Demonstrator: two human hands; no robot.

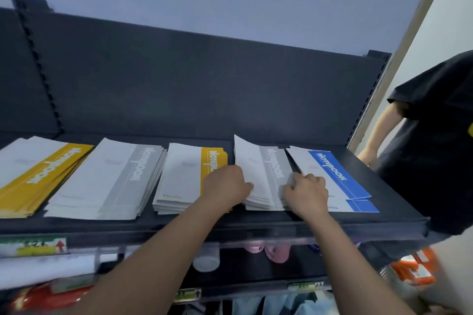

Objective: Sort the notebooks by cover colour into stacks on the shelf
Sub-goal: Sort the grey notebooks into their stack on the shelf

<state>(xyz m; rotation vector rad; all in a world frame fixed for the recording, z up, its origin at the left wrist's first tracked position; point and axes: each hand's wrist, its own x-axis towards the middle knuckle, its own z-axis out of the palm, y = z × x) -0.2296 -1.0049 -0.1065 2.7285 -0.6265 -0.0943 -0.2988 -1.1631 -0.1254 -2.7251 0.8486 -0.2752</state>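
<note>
Five stacks of notebooks lie in a row on the dark shelf [204, 225]. From the left: a fanned yellow stack [38, 176], a grey stack [112, 181], a second yellow stack [184, 176], a second grey stack [266, 174] and a blue stack [340, 179]. My left hand [225, 184] grips the left edge of the second grey stack. My right hand [307, 192] grips its right edge, next to the blue stack. The top grey notebook's far left corner curls upward.
Another person in a dark shirt [435, 135] stands at the shelf's right end, a hand [367, 156] near the shelf corner. The dark back panel [204, 89] rises behind the stacks. Lower shelves hold small goods and price tags [33, 245].
</note>
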